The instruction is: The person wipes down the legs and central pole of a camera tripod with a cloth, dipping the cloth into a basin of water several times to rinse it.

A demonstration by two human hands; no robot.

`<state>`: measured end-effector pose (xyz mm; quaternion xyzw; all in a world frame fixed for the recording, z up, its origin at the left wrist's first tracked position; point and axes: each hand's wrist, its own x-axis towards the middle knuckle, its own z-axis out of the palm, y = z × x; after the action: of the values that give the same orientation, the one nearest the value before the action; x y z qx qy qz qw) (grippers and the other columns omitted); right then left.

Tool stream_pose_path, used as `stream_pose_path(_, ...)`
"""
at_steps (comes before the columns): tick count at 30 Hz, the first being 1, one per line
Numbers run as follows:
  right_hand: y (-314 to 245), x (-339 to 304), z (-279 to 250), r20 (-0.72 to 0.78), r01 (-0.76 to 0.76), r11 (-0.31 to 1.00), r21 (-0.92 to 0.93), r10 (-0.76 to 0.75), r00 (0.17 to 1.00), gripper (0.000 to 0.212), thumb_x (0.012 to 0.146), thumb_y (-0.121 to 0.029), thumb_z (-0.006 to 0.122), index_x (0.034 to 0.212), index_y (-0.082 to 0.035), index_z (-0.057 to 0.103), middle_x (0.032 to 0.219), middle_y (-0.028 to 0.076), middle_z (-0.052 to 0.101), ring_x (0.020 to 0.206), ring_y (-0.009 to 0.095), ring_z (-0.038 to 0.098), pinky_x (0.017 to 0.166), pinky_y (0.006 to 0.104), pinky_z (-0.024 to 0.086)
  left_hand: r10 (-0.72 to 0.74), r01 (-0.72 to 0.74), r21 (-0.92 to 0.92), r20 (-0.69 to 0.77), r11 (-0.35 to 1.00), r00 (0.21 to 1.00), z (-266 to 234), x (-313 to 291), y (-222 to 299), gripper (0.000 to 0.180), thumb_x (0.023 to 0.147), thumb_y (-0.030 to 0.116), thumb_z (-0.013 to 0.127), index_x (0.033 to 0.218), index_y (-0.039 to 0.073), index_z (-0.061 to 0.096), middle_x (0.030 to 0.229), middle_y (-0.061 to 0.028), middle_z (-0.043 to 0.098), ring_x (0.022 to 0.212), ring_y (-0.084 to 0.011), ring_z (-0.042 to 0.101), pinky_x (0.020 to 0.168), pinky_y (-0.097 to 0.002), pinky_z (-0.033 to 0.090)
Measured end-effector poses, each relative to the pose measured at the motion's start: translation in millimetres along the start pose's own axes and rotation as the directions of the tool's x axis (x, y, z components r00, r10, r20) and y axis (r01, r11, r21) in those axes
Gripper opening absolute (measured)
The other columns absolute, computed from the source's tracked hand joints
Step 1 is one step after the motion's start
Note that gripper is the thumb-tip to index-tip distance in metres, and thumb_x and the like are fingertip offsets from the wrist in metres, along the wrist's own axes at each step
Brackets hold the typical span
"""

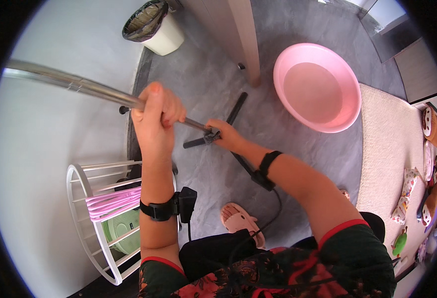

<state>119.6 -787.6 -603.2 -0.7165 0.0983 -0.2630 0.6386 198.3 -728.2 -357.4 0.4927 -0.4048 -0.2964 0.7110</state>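
Observation:
A shiny metal pole (54, 75) slants from the upper left down to the floor. My left hand (156, 107) is wrapped round its upper part, thumb on top. Lower down, my right hand (222, 134) is closed round the pole close to the black joint of its base. The black legs (237, 108) of that base spread out over the grey floor. My right fingers are partly hidden behind the hand and the joint. Black straps with small boxes sit on both forearms, a cable trailing from the right one.
A pink basin (348, 79) rests on the floor at right, near a beige mat (383, 149) with cushions and toys. A lined white bin (168, 37) stands by the wall. At left, a white rack (73, 193) holds pink hangers (114, 203). A brown panel (247, 44) juts in from above.

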Motion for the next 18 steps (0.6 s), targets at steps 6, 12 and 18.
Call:
stream_pose_path(6,-0.8,0.7,4.8,-0.06,0.142,0.984,-0.111,-0.149,0.987,0.032,0.065,0.007,0.064,0.092,-0.006,0.054,0.086,0.01,0.056,0.085,0.033,0.054,0.078,0.0363,0.042,0.07,-0.062,-0.066,0.122,0.996,0.99,-10.9,-0.6,1.5,0.055,0.095,0.057,0.037,0.063,0.013,0.028,0.051,0.0045,0.022,0.045,-0.0094,0.019,0.044,-0.0273,0.02)
stream_pose_path(12,13.3,4.8,13.0,-0.12,0.177,0.973,-0.146,-0.195,0.973,0.032,0.064,0.007,0.062,0.09,-0.007,0.053,0.086,0.009,0.056,0.087,0.034,0.054,0.08,0.0377,0.041,0.015,-0.018,-0.024,-0.088,1.0,0.996,-5.0,1.3,5.0,0.054,0.098,0.049,0.039,0.059,0.014,0.024,0.049,0.0036,0.018,0.043,-0.009,0.014,0.042,-0.0278,0.015)
stream_pose_path(18,8.1,-0.8,10.7,-0.171,0.2,0.961,-0.191,-0.233,0.957,0.037,0.06,0.009,0.064,0.092,-0.006,0.052,0.085,0.013,0.056,0.087,0.037,0.054,0.075,0.0424,0.042,0.029,-0.027,0.02,-0.131,0.999,0.991,8.7,2.6,7.6,0.053,0.1,0.041,0.042,0.058,0.014,0.022,0.049,0.004,0.018,0.042,-0.0083,0.013,0.042,-0.0277,0.013)
